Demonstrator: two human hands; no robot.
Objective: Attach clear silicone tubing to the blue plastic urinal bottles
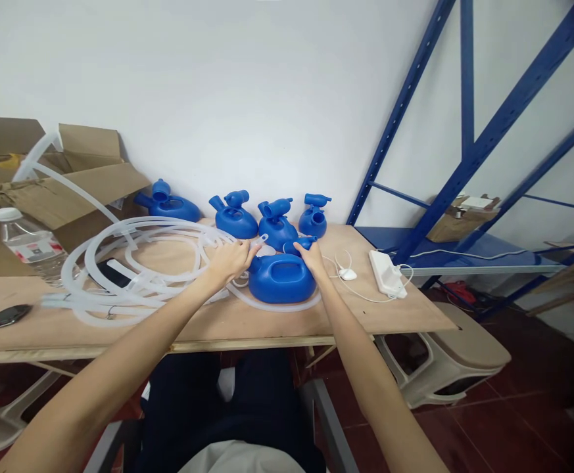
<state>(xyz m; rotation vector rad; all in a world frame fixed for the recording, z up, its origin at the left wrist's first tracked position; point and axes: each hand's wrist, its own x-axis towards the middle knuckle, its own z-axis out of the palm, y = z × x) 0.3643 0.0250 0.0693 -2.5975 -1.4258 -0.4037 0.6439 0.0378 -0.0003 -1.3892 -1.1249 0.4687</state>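
Note:
A blue plastic urinal bottle [283,286] with a loop handle stands at the table's front middle, between my hands. My left hand [232,258] is closed around a clear plastic tube [263,238], whose end pokes out past the thumb above the bottle's left side. With its thumb and fingers, my right hand [311,255] grips a blue nozzle cap [300,246] just over the bottle's right top. Part of the cap is hidden by the hand. Behind stand several more blue bottles [237,220] with caps, along the wall.
Coiled translucent tubing [89,263] covers the table's left side, near a water bottle [30,243], an open cardboard box [89,177] and a dark oval object [10,315]. A white power strip [388,272] with cables lies at right, before a blue metal rack [415,177].

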